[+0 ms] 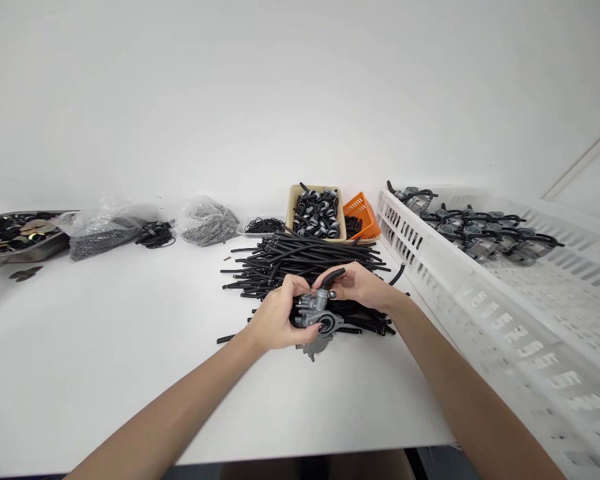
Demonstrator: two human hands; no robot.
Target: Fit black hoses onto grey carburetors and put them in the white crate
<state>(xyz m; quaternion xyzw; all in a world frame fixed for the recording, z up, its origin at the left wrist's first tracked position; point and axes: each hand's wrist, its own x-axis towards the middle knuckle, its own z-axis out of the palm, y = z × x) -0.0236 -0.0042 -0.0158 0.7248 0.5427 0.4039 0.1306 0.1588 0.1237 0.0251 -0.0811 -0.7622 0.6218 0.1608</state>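
A grey metal carburetor (319,321) is held over the near side of a pile of black rubber hoses (300,257). My left hand (280,317) is closed around its left side, with the thumb across the front by the round opening. A black rubber cap with a bent tip (333,277) tops the carburetor's upright neck. My right hand (355,287) is closed at that neck, fingers pinching around the neck and the base of the cap. Part of the carburetor's left side is hidden by my left hand.
To the right, a large white plastic crate (445,267) holds several carburetors (490,230). Behind the hoses stand a cream tray (291,210) of small black-and-silver parts and a tilted orange basket (363,213). Further left are plastic bags (207,223) of small parts and a metal tray (45,250).
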